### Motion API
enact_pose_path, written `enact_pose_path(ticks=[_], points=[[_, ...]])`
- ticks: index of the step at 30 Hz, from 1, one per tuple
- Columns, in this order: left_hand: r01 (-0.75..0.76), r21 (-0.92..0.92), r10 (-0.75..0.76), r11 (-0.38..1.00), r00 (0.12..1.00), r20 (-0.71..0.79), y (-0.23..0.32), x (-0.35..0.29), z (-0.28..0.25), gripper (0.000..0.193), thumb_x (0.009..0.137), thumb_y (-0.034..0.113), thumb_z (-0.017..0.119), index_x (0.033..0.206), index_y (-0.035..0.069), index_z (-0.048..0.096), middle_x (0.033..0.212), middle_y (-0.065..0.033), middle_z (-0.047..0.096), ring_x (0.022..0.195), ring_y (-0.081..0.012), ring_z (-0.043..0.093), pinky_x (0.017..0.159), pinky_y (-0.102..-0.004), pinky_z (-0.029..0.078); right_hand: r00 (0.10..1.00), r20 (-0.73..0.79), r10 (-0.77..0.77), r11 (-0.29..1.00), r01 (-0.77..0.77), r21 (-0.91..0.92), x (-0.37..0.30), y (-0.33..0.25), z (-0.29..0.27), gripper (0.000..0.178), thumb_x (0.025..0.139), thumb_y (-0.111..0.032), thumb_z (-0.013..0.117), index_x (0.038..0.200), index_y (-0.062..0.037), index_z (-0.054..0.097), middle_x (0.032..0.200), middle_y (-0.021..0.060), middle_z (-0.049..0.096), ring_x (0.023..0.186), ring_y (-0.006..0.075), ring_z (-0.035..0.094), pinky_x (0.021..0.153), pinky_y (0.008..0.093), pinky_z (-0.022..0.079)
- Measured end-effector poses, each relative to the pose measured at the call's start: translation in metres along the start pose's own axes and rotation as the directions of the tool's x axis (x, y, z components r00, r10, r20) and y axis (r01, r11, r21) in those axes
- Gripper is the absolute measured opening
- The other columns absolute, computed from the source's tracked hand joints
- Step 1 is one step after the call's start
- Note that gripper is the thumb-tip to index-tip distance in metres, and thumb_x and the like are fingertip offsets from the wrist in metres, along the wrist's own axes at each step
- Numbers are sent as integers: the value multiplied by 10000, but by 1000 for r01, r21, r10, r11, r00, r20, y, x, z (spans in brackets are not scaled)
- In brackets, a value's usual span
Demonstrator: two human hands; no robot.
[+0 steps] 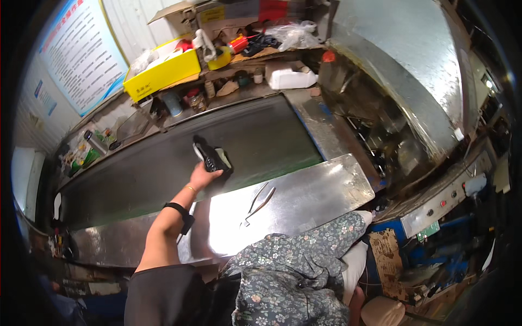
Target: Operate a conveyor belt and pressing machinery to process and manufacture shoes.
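My left hand (204, 176), wearing a thin gold bracelet and a black band further up the forearm, is closed on the near end of a black shoe (208, 154). The shoe has a pale edge and a pale green part at its right side, and it rests on a dark conveyor belt (255, 136). A thin metal tool (260, 204) with two long curved legs lies on the shiny metal ledge (326, 187) nearer to me. My right hand does not show clearly; a strip of skin low at the right cannot be identified.
Behind the belt, a shelf carries a yellow box (163, 73), a white container (291, 76) and plastic bags (296, 35). A steel flask (95, 142) stands at the left. Machinery with a button panel (448, 198) is at the right. Floral cloth (293, 266) covers my lap.
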State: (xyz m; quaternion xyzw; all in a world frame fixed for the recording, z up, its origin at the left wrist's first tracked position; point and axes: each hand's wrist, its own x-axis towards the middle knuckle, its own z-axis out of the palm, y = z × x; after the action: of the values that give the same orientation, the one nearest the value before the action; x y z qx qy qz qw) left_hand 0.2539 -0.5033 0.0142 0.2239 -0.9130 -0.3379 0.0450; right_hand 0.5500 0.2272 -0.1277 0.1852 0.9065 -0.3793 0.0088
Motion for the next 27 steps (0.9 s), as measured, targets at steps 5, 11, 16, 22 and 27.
enact_pose_path(ticks=[5, 11, 16, 22, 27], points=[[-512, 84, 500, 855, 857, 127, 117, -13, 56, 810, 759, 311, 807, 1389, -6, 408, 1247, -250, 609, 1177, -398, 580, 997, -420, 476, 977, -209, 40, 999, -45, -22, -18, 45, 16, 216, 923, -174, 567, 1038, -61, 710, 934, 174, 698, 862, 289, 682, 758, 370, 510], [-123, 31, 115, 992, 976, 186, 8, 62, 14, 1208, 634, 175, 854, 1569, 138, 90, 1278, -244, 608, 1186, -354, 602, 999, -391, 481, 925, -355, 134, 991, -118, 67, -35, 16, 29, 213, 916, -162, 612, 1061, -30, 694, 981, 219, 692, 931, 355, 693, 795, 403, 535], [-178, 105, 149, 978, 960, 235, 10, 30, 33, 964, 721, 102, 763, 1533, 72, 246, 1215, -214, 640, 1108, -337, 636, 938, -376, 499, 924, -330, 194, 962, -113, 249, -47, 10, 8, 193, 911, -121, 608, 1051, -25, 701, 965, 209, 702, 918, 318, 706, 785, 365, 536], [291, -747, 216, 598, 839, 500, 125, -59, 8, 462, 872, 43, 649, 1305, -23, 505, 1144, -103, 638, 1018, -203, 629, 897, -336, 501, 926, -374, -42, 960, 142, 243, 38, -125, -74, 193, 919, -153, 660, 1054, -22, 702, 939, 151, 731, 886, 223, 716, 789, 323, 541], [45, -808, 530, 587, 733, 426, 194, -187, 48, 765, 812, 2, 697, 1483, -10, 331, 1343, -117, 545, 1202, -209, 538, 1046, -339, 410, 912, -214, -349, 720, 408, 561, 77, -303, -102, 509, 918, -224, 700, 1347, -12, 531, 1272, 190, 629, 1150, 255, 630, 962, 336, 494]])
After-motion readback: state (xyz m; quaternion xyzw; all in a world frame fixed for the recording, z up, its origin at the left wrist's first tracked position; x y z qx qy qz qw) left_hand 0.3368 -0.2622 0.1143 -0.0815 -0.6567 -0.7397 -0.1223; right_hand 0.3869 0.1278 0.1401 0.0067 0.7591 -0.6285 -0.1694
